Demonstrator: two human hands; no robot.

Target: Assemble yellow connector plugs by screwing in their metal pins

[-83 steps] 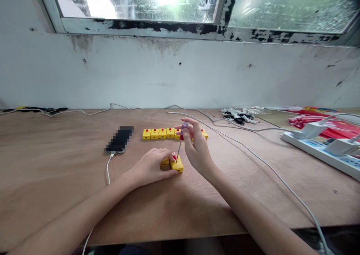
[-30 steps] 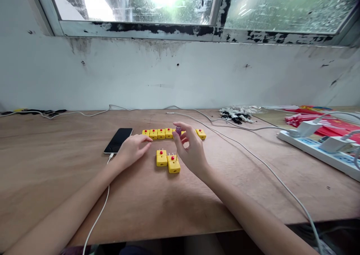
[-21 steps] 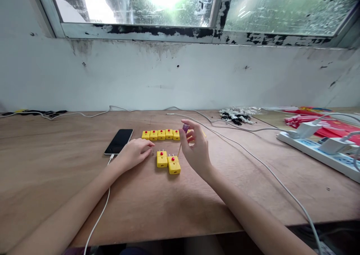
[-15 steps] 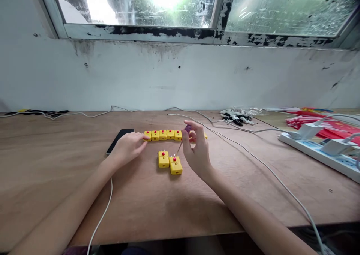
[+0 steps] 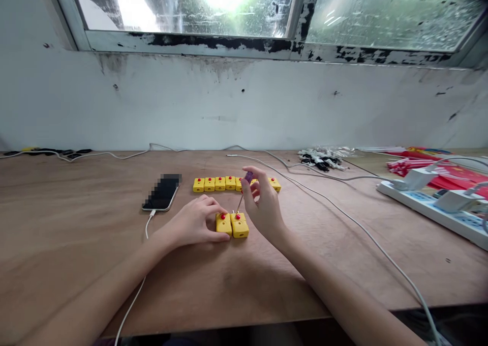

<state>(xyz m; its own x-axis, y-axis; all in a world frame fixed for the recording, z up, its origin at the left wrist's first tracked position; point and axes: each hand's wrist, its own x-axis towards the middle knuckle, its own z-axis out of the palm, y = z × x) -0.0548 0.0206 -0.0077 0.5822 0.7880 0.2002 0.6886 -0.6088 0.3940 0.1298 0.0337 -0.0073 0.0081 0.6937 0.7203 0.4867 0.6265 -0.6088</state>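
Note:
Two yellow plugs with red buttons and metal pins stand side by side on the table in front of me. My left hand (image 5: 196, 221) has its thumb and fingers closed around the left yellow plug (image 5: 223, 226). Close against it sits the right yellow plug (image 5: 240, 228). In my right hand (image 5: 266, 208) is a screwdriver (image 5: 249, 176) with a purple handle, pinched in the fingers. Its thin shaft slants down toward the right plug; whether the tip touches is too small to tell. Behind, a row of yellow plugs (image 5: 220, 184) is partly hidden by my right hand.
A phone (image 5: 162, 193) on a white cable lies to the left. At the right is a white power strip (image 5: 438, 208) with chargers. Black and white small parts (image 5: 322, 159) and red packs (image 5: 457, 170) lie farther back. White cables cross the wooden table (image 5: 324, 264).
My left hand has moved from the row's left end toward me and closed on the left plug, which now sits nearer the right one. The screwdriver has shifted slightly left.

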